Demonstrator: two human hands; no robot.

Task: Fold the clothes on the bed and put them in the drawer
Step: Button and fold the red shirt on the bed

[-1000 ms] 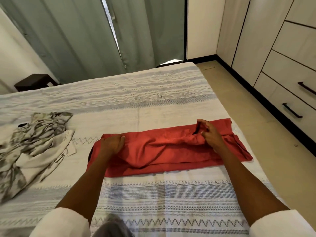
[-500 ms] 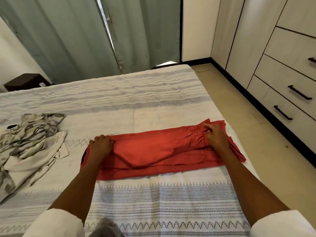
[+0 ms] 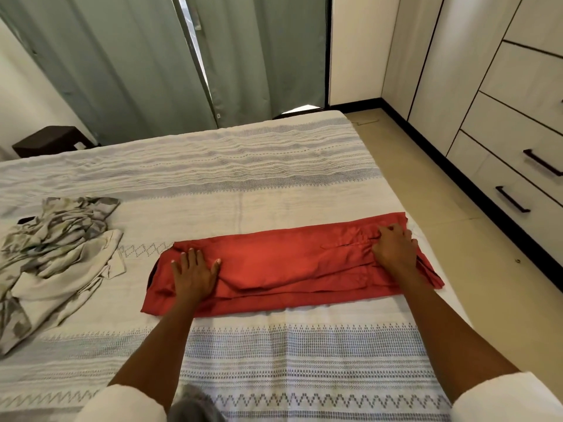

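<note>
A person's two hands rest on a red garment [image 3: 289, 263] laid in a long folded band across the near half of a bed [image 3: 243, 360], its right end reaching the mattress edge. The left hand [image 3: 193, 275] lies flat on the garment's left end, fingers straight and spread, pressing the cloth down. The right hand [image 3: 394, 248] sits on the opposite end with fingers bent onto bunched fabric; whether it pinches the cloth or only presses it cannot be told. To the left, well apart from the red piece, a crumpled heap of grey-and-cream clothes [image 3: 54, 260] lies unfolded on the patterned white-and-grey bedspread. Beyond the bed's right edge runs a strip of beige floor [image 3: 457, 239], and past it stands a pale wardrobe with closed drawers [image 3: 518, 190] bearing dark bar handles. Grey-green curtains [image 3: 122, 65] hang behind the far side of the bed, and a dark bedside table [image 3: 48, 140] shows at far left.
</note>
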